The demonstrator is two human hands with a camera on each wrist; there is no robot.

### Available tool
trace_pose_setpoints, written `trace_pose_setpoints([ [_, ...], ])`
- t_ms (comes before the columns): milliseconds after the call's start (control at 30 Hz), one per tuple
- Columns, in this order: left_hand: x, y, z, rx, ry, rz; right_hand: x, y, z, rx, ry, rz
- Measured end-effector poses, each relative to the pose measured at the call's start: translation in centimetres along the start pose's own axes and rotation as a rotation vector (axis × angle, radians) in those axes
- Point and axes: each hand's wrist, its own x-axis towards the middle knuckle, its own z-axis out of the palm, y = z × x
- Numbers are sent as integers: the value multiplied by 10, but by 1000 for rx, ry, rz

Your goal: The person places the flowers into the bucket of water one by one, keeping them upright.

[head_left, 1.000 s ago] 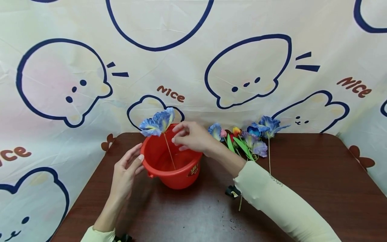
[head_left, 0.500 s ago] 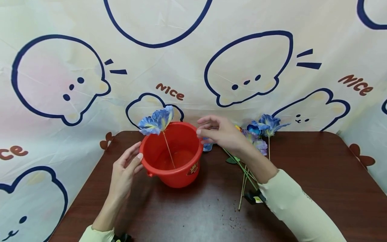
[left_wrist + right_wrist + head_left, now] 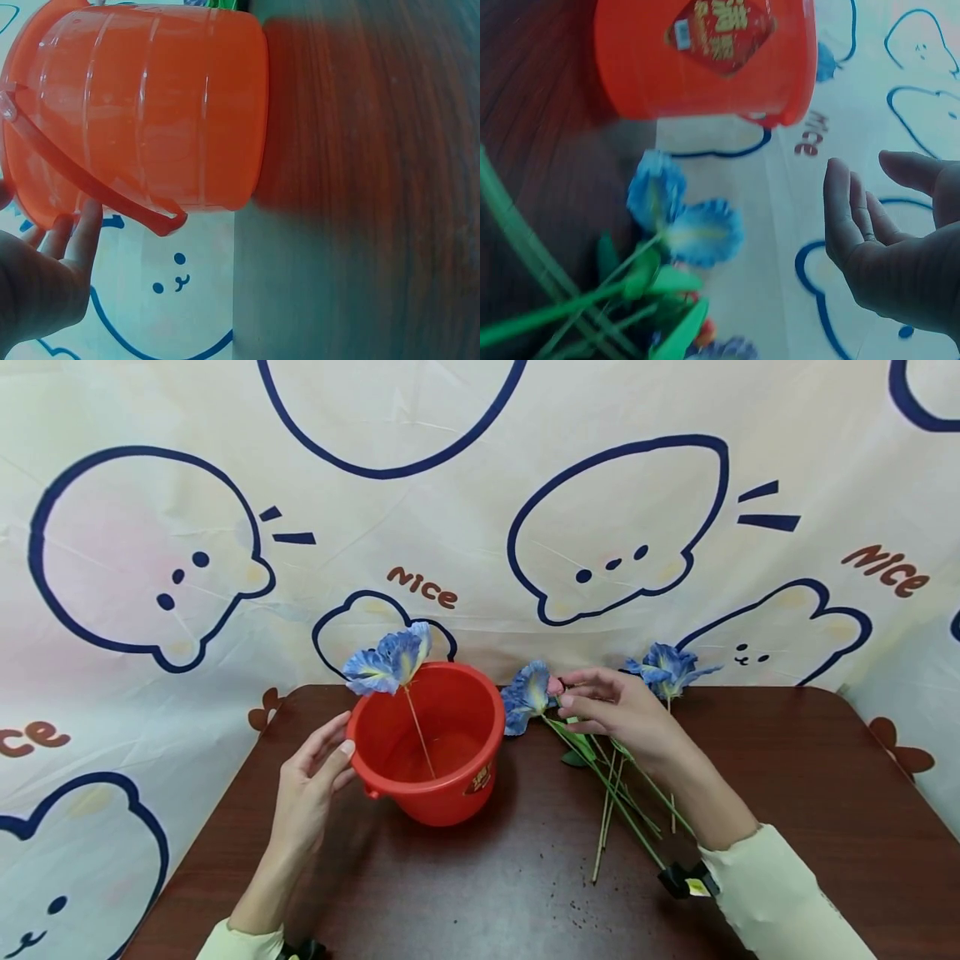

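My left hand [image 3: 313, 785] grips the near-left rim of a red plastic bucket [image 3: 442, 806], thumb at the rim and fingers along the outer wall. In the left wrist view, the bucket's handle [image 3: 94, 180] hangs down its side. One blue artificial flower [image 3: 390, 660] leans inside the bucket, its thin stem reaching the bottom. Over a loose bunch of artificial flowers, my right hand [image 3: 626, 710] hovers with loosely bent fingers and holds nothing. A blue flower [image 3: 527, 695] and a pink bud [image 3: 555, 686] show left of that hand; it hides other blooms behind it.
Another blue flower [image 3: 667, 670] stands out at the bunch's right side. Green stems [image 3: 611, 793] point toward the front of the brown table [image 3: 480, 902], where small dark specks lie. A patterned cloth [image 3: 450, 527] hangs behind the table.
My right hand has moved right, from above the bucket to above the bunch of flowers. The left hand keeps its grip on the rim; the bucket and its flower stay in place.
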Motion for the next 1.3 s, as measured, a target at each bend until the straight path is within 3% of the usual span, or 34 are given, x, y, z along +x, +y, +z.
trace_pose_setpoints([
  [267, 0, -1, 0, 10, 1, -6, -16, 20, -36, -27, 68, 40],
  [500, 0, -3, -1, 14, 7, -12, -17, 41, -54, -47, 80, 71],
  [833, 1, -3, 2, 0, -5, -1, -19, 72, -80, -142, 69, 103],
  [1300, 1, -2, 0, -3, 12, 3, -20, 82, -94, -239, -7, 166],
])
